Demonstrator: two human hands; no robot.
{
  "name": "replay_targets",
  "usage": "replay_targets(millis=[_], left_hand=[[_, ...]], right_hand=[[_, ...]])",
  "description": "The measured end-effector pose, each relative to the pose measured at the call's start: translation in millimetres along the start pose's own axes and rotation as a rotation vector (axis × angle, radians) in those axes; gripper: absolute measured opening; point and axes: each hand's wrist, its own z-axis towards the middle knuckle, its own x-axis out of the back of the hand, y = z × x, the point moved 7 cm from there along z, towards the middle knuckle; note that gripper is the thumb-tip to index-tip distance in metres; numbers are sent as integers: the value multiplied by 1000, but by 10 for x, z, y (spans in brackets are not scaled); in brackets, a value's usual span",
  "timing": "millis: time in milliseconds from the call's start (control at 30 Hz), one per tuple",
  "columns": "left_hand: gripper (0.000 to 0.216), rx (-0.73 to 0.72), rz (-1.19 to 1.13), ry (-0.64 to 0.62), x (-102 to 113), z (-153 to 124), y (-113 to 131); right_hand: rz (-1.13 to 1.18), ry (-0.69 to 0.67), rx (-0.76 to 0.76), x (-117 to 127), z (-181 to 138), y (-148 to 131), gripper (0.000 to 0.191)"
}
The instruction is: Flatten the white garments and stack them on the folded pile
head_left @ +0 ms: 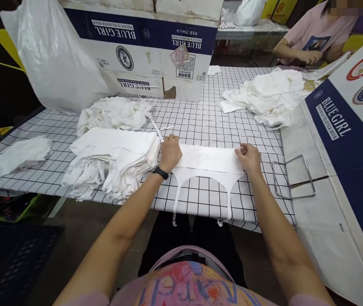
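A folded white cloth piece lies flat on the checked table in front of me, its two straps hanging over the near edge. My left hand rests on its left end with fingers curled, pinching the cloth; a black band sits on that wrist. My right hand pinches the cloth's right end between thumb and fingers. Just left of my left hand stands a neat stack of folded white pieces with straps dangling off the table edge.
A loose heap of white cloth lies behind the stack, another heap at the far right. Blue Girl cartons and a plastic bag stand at the back. A carton and wire frame lie right. Another person works opposite.
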Motion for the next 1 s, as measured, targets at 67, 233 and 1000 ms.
replay_targets(millis=[67, 233, 1000], left_hand=[[39, -211, 0, -85, -94, -121, 269], [51, -567, -75, -378, -459, -436, 886], [61, -678, 56, -558, -860, -646, 1502]], right_hand=[[-17, 2, 89, 16, -125, -60, 30], [-136, -166, 310, -148, -606, -231, 39], [-213, -193, 517, 176, -1828, -78, 46]])
